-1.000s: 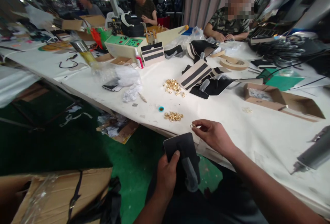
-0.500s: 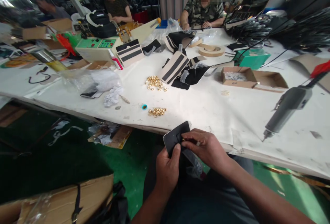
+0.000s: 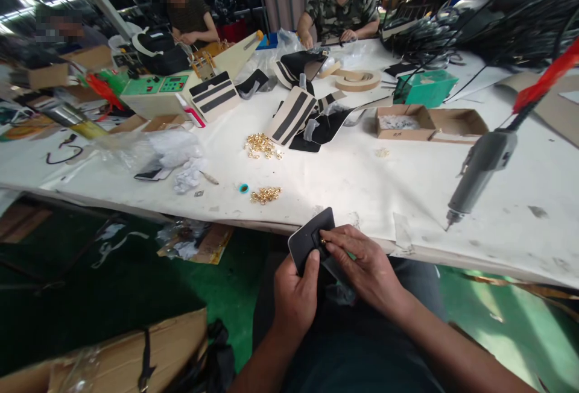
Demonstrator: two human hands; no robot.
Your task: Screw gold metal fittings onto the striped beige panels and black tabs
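A black flat panel with rounded corners (image 3: 304,238) is tilted above my lap, at the table's front edge. My left hand (image 3: 296,290) grips its lower left side, thumb pressed on the face. With thumb and fingers pinched, my right hand (image 3: 362,260) holds a small gold metal fitting (image 3: 322,240) against the panel's right part; its exact shape is mostly hidden. On the table beyond lie a near pile of gold fittings (image 3: 266,194) and a farther pile of gold fittings (image 3: 262,145). A small blue-rimmed round container (image 3: 244,188) sits beside the near pile.
A grey electric screwdriver (image 3: 482,173) hangs at the right, tip down. Cardboard trays (image 3: 404,123), tape rolls (image 3: 358,81), a green box (image 3: 427,88) and striped panels (image 3: 293,116) occupy the white table (image 3: 335,179). Crumpled plastic (image 3: 176,146) lies left. Co-workers sit across.
The camera view has shifted slightly, so the table things sit further left. My right fingers have shifted a little at the gold fitting; both hands keep their hold.
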